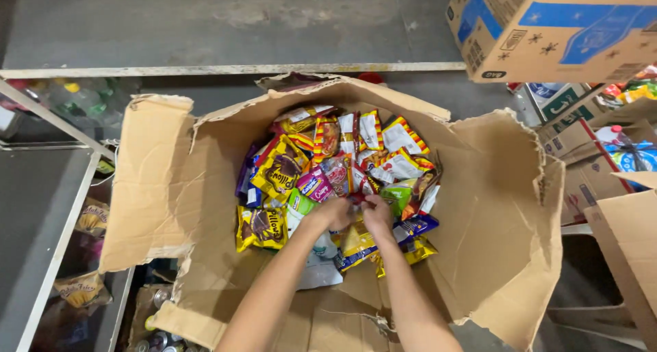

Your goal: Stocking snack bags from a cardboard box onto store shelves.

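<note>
**Both hands deep in a box of snack packets**

At the centre of the frame, the left hand (334, 213) and right hand (376, 211) meet over a small red foil packet (356, 198), fingers curled and pinched together on it; how firm the hold is cannot be told, since the fingertips are turned away. The packet sits on top of a loose heap of glossy snack packets (328, 167), yellow, red, purple and green, filling the bottom of a large torn brown cardboard box (493, 215). A yellow packet with a brown picture (261, 227) lies just left of the left wrist, at the heap's edge.

The heap is slippery and unsorted, so I judge that lifting one packet could drag neighbours with it or let it slide from the fingers. The box's ragged, sagging walls could fold inward against the forearms.

A blue-and-brown printed carton (547, 23) stands at upper right; a grey shelf (226, 27) runs across the top.
</note>
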